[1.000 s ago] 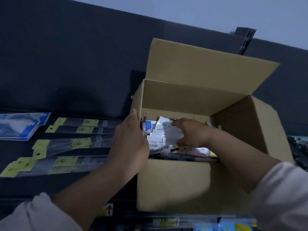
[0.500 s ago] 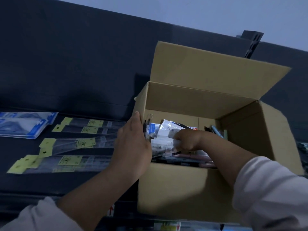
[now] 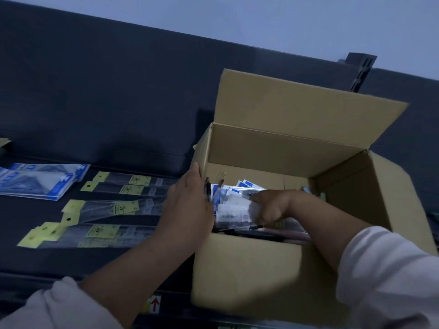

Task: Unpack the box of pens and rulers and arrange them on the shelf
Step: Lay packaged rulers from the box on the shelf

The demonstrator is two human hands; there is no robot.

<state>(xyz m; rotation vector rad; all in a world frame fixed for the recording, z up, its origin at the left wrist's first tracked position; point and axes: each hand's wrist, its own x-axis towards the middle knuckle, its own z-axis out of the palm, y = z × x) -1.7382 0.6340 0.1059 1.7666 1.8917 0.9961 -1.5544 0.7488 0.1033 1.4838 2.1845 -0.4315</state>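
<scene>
At the right centre of the frame, the box [image 3: 249, 269] sits on the dark shelf [image 3: 71, 260] with its back flap [image 3: 297, 110] standing up, so we can reach straight in. Our right hand [image 3: 270, 206] is inside, thumb above and fingers curled under a stack of clear packets [image 3: 231, 207]. We judge these to be pen packs, gathered for lifting out. Our left hand [image 3: 187, 210] stands against the stack's left side by the box's left wall, likely to square the stack and stop it fanning. Its fingers are hidden behind its back, so we cannot tell whether they clasp anything. Loose pens [image 3: 249, 233] lie lower in the box. At the left of the frame, rulers [image 3: 114, 207] in clear sleeves with yellow tags lie in rows on the shelf, with blue packs [image 3: 35, 184] beside them at the upper left. To us, this suggests like is kept with like.
</scene>
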